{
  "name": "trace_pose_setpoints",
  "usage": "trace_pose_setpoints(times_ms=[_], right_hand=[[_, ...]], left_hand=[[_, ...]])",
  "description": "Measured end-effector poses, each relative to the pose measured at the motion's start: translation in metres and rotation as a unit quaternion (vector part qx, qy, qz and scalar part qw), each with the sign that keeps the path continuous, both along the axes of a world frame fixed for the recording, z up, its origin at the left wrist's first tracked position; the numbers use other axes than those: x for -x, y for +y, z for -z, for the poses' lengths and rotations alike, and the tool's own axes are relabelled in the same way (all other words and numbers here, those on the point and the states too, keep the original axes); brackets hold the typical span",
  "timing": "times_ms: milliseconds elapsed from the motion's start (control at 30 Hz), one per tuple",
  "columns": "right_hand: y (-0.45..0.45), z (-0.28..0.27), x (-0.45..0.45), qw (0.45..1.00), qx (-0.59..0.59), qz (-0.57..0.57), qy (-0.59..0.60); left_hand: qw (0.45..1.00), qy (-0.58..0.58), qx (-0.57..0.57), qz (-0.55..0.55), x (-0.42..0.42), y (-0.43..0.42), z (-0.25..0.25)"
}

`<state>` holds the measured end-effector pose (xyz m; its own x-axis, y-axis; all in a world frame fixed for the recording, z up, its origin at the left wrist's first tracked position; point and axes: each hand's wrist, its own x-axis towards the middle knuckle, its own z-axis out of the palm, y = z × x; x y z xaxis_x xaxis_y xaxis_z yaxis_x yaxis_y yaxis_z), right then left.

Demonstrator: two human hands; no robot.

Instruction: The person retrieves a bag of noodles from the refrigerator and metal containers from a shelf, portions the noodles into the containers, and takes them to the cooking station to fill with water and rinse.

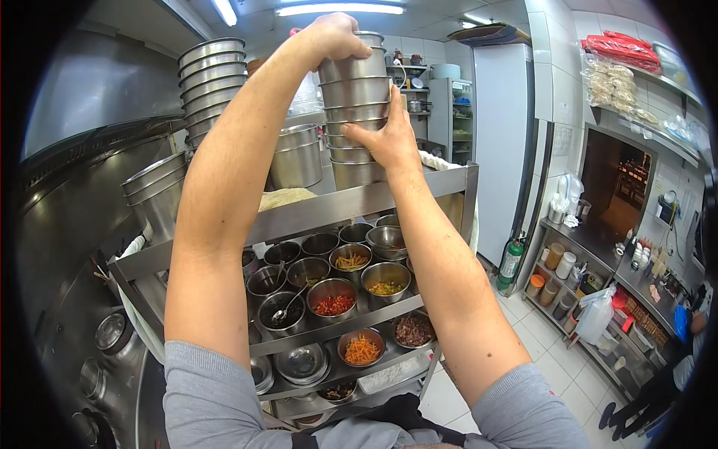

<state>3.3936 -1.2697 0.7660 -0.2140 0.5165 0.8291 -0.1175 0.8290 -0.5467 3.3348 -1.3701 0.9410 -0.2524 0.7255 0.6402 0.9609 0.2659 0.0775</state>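
Observation:
Both my arms reach up to a tall stack of nested stainless steel pots (354,93) on the top shelf. My left hand (340,37) is closed over the upper rim of the stack, its fingertips partly hidden behind the metal. Lower down, my right hand (387,136) grips the right side of the stack, thumb across the front and fingers round the far side. Left of this stack stands a wider steel pot (296,159). Another tall stack of steel pots (213,82) rises behind my left forearm.
Below the top shelf edge (351,200), several steel bowls hold chopped food, including red pieces (333,304) and orange strips (360,349). A spoon (280,313) rests in a dark-filled bowl. A green cylinder (511,262) stands at right; a person's dark shoes (615,420) show lower right.

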Motion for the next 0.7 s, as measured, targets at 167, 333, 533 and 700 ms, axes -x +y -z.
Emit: trace_pose_setpoints(times_ms=[167,333,533,700], right_hand=[[0.004,0.001,0.001,1.000,-0.018,-0.004,0.010],[0.007,0.000,0.002,0.999,-0.033,0.004,0.008],[0.007,-0.001,-0.003,0.999,-0.030,0.007,-0.031],[0.006,0.001,-0.008,0.998,-0.050,0.022,-0.024]], left_hand=[[0.992,0.084,-0.094,0.029,0.017,0.002,-0.005],[0.976,0.187,-0.111,0.022,0.028,-0.001,-0.009],[0.954,0.240,-0.178,0.007,0.040,0.003,-0.014],[0.932,0.289,-0.218,0.026,0.034,-0.004,-0.013]])
